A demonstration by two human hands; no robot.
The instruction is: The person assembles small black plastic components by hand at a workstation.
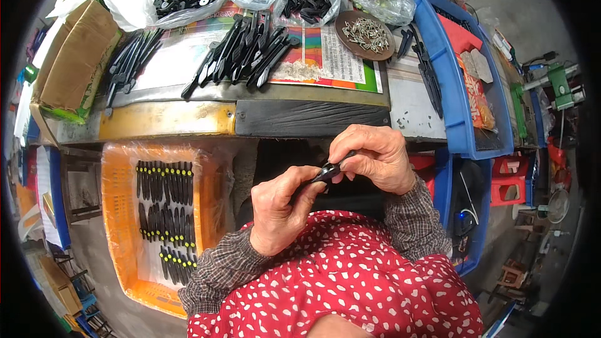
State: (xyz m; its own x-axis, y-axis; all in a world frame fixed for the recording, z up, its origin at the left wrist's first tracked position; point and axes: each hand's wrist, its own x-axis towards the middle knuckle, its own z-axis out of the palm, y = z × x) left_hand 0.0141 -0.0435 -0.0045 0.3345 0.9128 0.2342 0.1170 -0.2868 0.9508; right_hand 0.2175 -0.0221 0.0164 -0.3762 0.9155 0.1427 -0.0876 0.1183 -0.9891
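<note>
Hands meet at centre frame, just below the worktop [250, 119] edge. I see the left hand [282, 213] clenched round the lower end of a slim black plastic handle piece [325, 172], while the right hand [375, 158] pinches its upper tip between thumb and fingers [350, 144]. So the piece sits bridged between both hands, over the lap, clear of the worktop.

To do this well, I judge the left hand should hold the piece steady and let the right do the fine work at the tip; whatever small part is pinched there is hidden from me.

Upper centre of the frame, a row of matching long black plastic pieces [241, 50] lies on colourful printed paper, with a round brown dish of small metal screws [366, 34] to its right. Lower left, an orange plastic crate [119, 225] holds rows of black pieces with yellow tips [166, 213]. I'd keep elbows in, work close, and avoid dropping anything into the lap.
</note>
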